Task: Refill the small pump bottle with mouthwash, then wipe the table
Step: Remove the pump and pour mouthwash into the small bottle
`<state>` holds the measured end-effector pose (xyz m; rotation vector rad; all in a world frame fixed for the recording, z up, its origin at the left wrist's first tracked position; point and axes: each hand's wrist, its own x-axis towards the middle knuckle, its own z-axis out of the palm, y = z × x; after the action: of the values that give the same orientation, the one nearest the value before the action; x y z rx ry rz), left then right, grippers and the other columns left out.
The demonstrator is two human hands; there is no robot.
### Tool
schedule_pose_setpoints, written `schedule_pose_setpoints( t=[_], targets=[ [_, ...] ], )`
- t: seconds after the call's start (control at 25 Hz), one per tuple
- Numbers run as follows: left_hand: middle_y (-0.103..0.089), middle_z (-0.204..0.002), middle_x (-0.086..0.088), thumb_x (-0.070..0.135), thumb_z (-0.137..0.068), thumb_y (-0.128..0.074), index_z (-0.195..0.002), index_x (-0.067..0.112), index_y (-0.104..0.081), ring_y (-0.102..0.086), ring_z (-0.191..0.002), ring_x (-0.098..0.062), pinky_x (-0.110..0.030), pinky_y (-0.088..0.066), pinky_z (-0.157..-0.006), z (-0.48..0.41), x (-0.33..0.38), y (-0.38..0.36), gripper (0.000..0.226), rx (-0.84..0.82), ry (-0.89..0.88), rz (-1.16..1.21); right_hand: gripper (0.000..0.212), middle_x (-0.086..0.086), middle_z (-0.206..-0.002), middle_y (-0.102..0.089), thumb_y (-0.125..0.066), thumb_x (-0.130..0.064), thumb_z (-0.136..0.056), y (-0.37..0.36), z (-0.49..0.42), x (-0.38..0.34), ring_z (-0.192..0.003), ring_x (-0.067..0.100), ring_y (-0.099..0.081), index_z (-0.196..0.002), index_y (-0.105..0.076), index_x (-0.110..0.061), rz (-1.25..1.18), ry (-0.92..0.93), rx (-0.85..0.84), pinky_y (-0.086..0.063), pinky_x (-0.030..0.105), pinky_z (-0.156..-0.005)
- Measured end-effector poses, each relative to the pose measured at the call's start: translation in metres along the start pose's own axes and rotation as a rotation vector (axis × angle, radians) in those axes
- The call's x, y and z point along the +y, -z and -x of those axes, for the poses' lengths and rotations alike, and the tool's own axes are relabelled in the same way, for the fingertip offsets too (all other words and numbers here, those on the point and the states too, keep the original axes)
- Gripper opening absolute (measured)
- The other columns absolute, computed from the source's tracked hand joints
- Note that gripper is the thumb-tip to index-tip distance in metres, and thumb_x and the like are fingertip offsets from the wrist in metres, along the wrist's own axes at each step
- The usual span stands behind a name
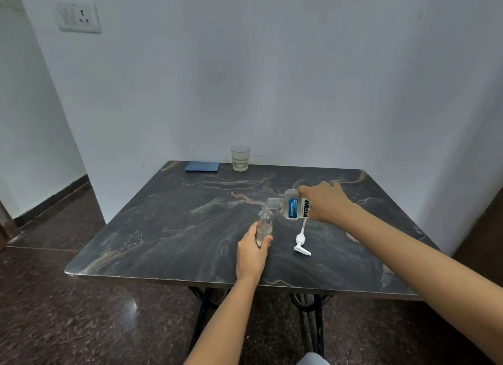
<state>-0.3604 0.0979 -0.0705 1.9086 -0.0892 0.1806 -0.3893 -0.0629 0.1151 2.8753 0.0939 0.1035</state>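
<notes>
Head view: small pump bottle (265,220) stands upright near the middle of the dark marbled bench (163,228), pump off, mouth open, a little clear liquid in its lower part. Left hand (251,251) grips the lower half of this bottle from the near side, fingers and thumb curled round it. Mouthwash bottle (292,208) is just right of the small pump bottle, lifted and tipped on its side, cap off, its open neck pointing left and sitting just above and beside the small bottle's mouth; cannot tell if liquid is running. Right hand (325,202) grips the mouthwash bottle's body from above, fingers wrapped over the label end. White pump head (300,242) with its tube lies flat on the bench just right of the small pump bottle, below the tipped bottle. Blue folded cloth (202,166) lies well behind and left of the small pump bottle, at the far edge. Glass (240,158) stands upright well behind it, beside the cloth.
</notes>
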Motion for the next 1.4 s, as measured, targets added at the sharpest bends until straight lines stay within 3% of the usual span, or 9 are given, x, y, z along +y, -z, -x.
schedule_pose_setpoints(
  t=[1.4],
  targets=[
    [-0.066, -0.120, 0.007, 0.032, -0.089, -0.064, -0.132, 0.026, -0.054, -0.060, -0.110, -0.012, -0.037, -0.049, -0.100, 0.0023, 0.0053, 0.0019, 0.044, 0.018, -0.031, -0.026, 0.041, 0.005, -0.119, -0.061, -0.059, -0.027, -0.089, 0.0082, -0.0016, -0.0047, -0.116, 0.027, -0.050, -0.127, -0.044, -0.024, 0.024, -0.015, -0.025, -0.032, 0.047, -0.103]
  ],
)
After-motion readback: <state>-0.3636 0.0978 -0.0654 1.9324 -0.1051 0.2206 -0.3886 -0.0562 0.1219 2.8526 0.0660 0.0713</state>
